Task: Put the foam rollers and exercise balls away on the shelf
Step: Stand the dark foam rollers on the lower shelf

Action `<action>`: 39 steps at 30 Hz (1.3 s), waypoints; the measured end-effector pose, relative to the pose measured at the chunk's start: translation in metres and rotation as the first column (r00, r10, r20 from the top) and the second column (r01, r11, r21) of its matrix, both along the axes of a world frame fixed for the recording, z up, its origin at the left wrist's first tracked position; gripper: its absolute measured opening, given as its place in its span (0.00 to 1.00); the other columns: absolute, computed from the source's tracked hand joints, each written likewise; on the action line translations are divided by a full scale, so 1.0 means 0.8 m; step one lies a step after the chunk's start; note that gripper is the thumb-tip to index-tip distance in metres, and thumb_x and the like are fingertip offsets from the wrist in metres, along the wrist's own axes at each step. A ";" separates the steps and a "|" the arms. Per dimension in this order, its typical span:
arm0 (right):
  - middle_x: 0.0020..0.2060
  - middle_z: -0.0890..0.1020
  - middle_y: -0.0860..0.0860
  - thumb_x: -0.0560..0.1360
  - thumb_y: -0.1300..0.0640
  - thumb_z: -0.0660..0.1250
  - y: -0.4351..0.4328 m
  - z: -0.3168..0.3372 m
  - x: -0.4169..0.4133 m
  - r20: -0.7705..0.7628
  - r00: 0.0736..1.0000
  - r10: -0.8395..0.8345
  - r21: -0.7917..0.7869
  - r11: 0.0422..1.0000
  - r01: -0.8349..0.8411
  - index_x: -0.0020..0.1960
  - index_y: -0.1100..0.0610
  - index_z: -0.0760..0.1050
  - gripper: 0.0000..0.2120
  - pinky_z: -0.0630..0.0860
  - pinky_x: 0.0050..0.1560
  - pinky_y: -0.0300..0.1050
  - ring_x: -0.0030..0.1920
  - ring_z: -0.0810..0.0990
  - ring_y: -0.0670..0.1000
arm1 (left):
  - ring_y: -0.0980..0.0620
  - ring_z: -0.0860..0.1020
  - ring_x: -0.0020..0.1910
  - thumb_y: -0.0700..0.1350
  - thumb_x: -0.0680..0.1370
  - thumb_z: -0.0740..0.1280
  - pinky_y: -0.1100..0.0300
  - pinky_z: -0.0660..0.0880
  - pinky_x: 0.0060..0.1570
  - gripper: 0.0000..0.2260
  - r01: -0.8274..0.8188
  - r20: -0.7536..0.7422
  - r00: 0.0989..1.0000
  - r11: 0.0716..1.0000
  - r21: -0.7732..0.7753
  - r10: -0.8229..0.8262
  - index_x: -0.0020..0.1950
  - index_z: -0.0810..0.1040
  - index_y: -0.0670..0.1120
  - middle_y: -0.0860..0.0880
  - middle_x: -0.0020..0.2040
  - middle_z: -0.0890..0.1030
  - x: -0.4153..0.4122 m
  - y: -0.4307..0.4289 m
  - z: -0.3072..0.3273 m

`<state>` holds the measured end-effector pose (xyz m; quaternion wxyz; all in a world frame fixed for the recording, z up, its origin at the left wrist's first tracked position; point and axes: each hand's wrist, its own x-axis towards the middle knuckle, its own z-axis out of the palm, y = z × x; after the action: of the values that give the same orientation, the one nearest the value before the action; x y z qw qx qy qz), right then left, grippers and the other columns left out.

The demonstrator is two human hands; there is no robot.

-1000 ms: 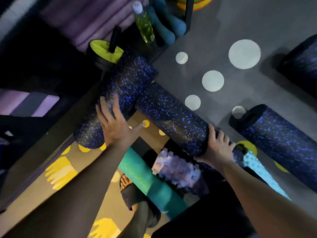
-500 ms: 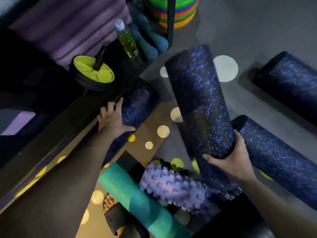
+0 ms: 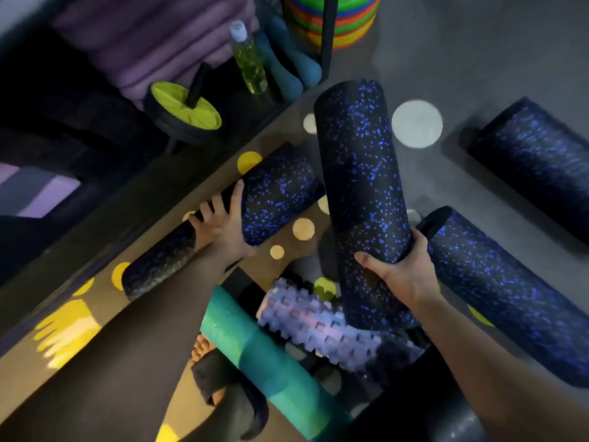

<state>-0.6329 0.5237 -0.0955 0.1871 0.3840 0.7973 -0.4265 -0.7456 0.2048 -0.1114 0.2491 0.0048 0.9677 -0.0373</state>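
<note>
While the left hand (image 3: 220, 224) curled its grip over a speckled roller (image 3: 280, 193) lying on the floor beside the shelf (image 3: 127, 186), the right hand (image 3: 403, 272) wrapped fingers and thumb around a second speckled roller (image 3: 360, 173), which was held tilted upright.

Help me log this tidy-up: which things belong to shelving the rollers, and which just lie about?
Job: left-hand roller, right-hand roller, near floor roller, far floor roller, ridged purple roller, teal roller.
Lying about: ab wheel, bottle, dumbbells, coloured disc stack.
</note>
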 end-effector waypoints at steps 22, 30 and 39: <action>0.66 0.76 0.57 0.49 0.21 0.72 -0.048 0.666 -0.193 -0.187 0.866 0.465 0.337 0.858 -0.388 0.74 0.45 0.57 0.61 0.73 0.65 0.63 0.65 0.75 0.65 | 0.41 0.63 0.76 0.74 0.54 0.76 0.42 0.66 0.73 0.68 -0.374 -0.109 0.793 0.621 0.689 0.599 0.80 0.34 0.63 0.48 0.79 0.63 0.061 -0.028 0.665; 0.69 0.72 0.61 0.50 0.23 0.75 -0.214 0.722 -0.402 -0.154 0.834 0.530 0.510 0.765 -0.392 0.75 0.52 0.56 0.63 0.67 0.67 0.65 0.69 0.71 0.66 | 0.39 0.67 0.74 0.76 0.51 0.75 0.38 0.68 0.70 0.67 -0.405 -0.111 0.656 0.473 0.783 0.746 0.79 0.36 0.68 0.48 0.76 0.68 -0.035 -0.102 0.729; 0.76 0.64 0.58 0.67 0.23 0.66 -0.268 0.675 -0.486 -0.165 0.760 0.629 0.539 0.703 -0.464 0.80 0.45 0.57 0.49 0.64 0.71 0.67 0.75 0.64 0.65 | 0.35 0.67 0.70 0.75 0.57 0.74 0.38 0.66 0.68 0.66 -0.400 -0.283 0.682 0.668 0.627 0.674 0.81 0.34 0.61 0.43 0.74 0.67 -0.076 -0.149 0.733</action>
<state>-1.0216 0.3094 0.4444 0.0695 0.0802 0.9732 -0.2042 -0.8066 0.0854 0.4752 -0.0181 -0.2348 0.9237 0.3023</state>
